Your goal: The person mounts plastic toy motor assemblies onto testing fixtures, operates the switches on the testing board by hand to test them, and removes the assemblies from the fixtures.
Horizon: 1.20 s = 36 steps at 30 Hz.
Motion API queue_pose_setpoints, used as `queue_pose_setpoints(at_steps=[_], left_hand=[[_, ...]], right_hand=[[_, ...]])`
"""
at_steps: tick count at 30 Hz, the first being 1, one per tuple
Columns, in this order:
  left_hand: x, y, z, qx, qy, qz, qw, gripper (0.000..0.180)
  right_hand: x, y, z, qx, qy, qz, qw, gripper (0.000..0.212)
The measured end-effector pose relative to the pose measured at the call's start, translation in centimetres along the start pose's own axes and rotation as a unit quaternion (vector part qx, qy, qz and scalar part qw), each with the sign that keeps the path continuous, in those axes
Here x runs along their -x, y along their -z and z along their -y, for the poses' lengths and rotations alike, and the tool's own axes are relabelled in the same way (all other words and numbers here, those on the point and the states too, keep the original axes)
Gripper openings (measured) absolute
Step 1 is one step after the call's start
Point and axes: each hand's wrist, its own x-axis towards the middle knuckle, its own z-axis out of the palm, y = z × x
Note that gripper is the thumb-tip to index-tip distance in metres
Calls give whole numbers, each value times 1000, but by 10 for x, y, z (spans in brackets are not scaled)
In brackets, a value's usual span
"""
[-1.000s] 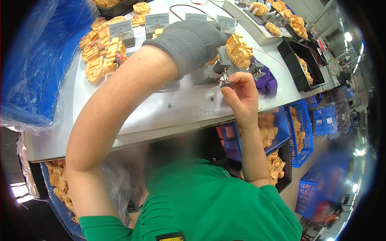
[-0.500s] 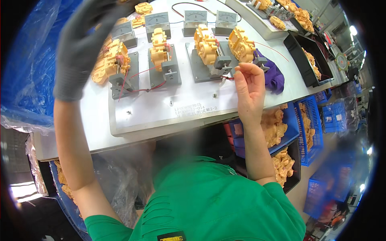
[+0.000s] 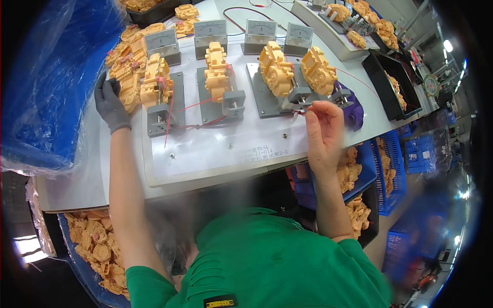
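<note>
White bench [image 3: 95, 167] beneath, the gloved left hand [image 3: 111, 105] has dropped to the piled yellow housings [image 3: 128, 84] at left, while the right hand [image 3: 326, 136] stays curled by a clamp [image 3: 299, 96], both grips unclear.

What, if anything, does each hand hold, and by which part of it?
The left hand is at the edge of a yellow housing; whether it grips cannot be told. The right hand is by a grey block; a hold cannot be told either.
</note>
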Motion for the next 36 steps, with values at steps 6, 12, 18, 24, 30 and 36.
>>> queue_pose_setpoints(at_steps=[6, 12, 18, 24, 30, 36], left_hand=[[11, -6, 7, -75, -75, 112, 988, 29], [16, -10, 9, -259, -201, 118, 937, 27], [18, -10, 8, -335, -201, 163, 906, 29], [13, -6, 12, -357, -208, 189, 891, 31], [14, 3, -1, -576, -278, 132, 758, 35], [15, 0, -12, -603, -295, 60, 739, 36]], right_hand=[[2, -1, 3, 41, -1, -1, 999, 27], [3, -2, 7, 68, 11, -5, 998, 31], [4, -4, 7, 62, 9, -15, 998, 31], [5, -5, 6, 62, 11, -12, 998, 31], [3, -6, 2, 41, 11, -6, 999, 31], [7, 4, 5, 59, 12, -20, 998, 29]])
